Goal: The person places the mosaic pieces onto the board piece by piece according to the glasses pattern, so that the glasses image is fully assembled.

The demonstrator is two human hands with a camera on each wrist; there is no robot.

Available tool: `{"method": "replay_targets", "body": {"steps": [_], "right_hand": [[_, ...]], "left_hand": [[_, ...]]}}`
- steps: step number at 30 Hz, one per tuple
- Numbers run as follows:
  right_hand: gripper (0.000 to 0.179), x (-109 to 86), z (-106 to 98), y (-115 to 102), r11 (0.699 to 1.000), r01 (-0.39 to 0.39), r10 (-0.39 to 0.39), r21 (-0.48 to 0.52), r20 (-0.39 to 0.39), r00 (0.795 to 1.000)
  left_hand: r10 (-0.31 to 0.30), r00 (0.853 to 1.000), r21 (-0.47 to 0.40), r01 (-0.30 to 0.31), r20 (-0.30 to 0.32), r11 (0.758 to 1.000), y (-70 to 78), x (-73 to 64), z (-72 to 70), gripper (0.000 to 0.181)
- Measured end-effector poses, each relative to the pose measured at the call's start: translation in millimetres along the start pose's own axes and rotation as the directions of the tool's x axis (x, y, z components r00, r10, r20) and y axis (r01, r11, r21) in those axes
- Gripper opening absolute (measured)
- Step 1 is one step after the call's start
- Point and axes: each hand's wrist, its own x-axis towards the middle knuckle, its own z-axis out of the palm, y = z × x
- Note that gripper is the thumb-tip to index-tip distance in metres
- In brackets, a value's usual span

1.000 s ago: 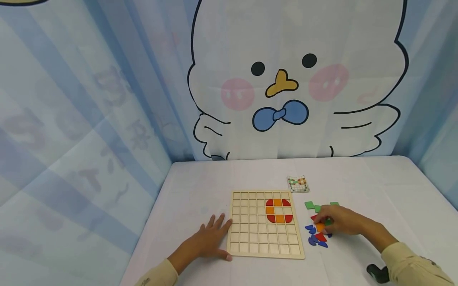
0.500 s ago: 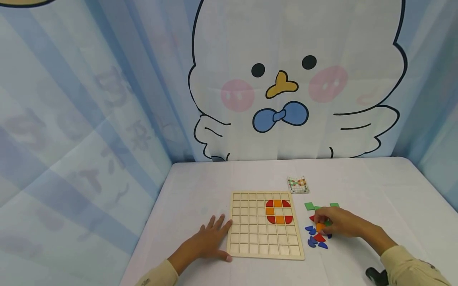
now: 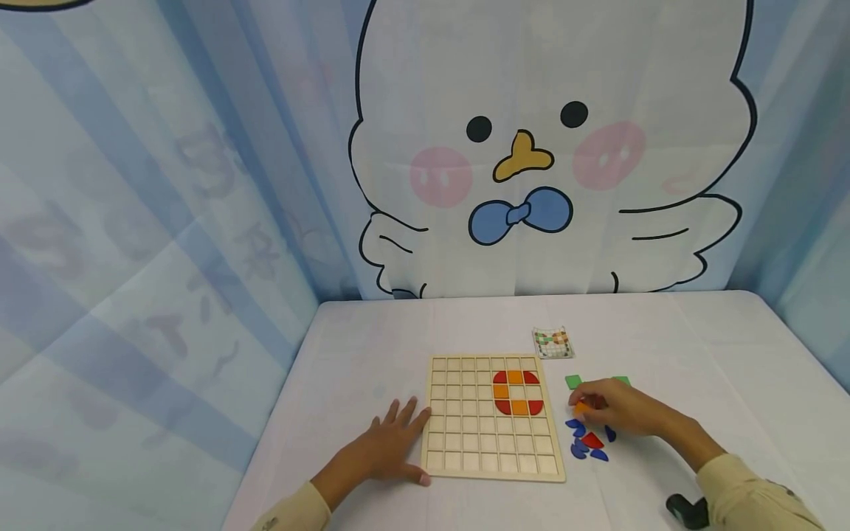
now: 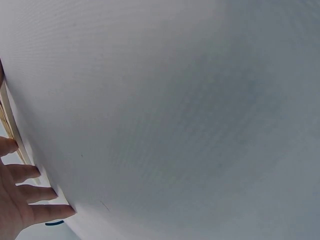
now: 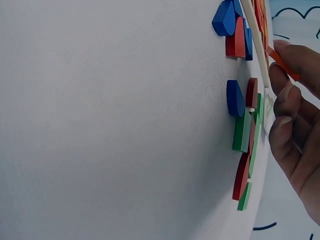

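My right hand (image 3: 620,407) pinches an orange square tile (image 5: 284,65) between thumb and fingertips, held up off the table in the right wrist view. Below it lie loose blue quarter-round pieces (image 3: 579,449), a red piece (image 3: 592,440) and green squares (image 3: 573,381). Part of the pile is hidden under the hand. My left hand (image 3: 392,446) lies with fingers spread at the left edge of a wooden grid board (image 3: 465,435). Orange squares (image 3: 501,391) and red rounded pieces (image 3: 536,406) form a C-like shape in the board's upper right.
A small printed pattern card (image 3: 553,343) lies behind the board's far right corner. A black object (image 3: 687,512) shows beside the right sleeve. A curtain (image 3: 518,265) with a cartoon figure hangs behind the white table (image 3: 372,332).
My right hand has picked up the orange square from the pile and moved slightly left toward the board with it. My left hand has stayed in place.
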Motion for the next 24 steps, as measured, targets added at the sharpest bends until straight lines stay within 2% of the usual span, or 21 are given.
{"method": "replay_targets", "body": {"steps": [8, 24], "right_hand": [[0.018, 7.3, 2.8, -7.1, 0.998, 0.048, -0.047, 0.047, -0.023, 0.999], [0.033, 22.9, 8.7, -18.7, 0.995, 0.048, -0.045, 0.087, -0.037, 0.998]], "left_hand": [[0.000, 1.000, -0.010, 0.000, 0.002, 1.000, 0.2, -1.0, -1.4, 0.111], [-0.005, 1.000, -0.020, 0.005, 0.001, 1.000, 0.2, 0.4, 0.3, 0.112]]}}
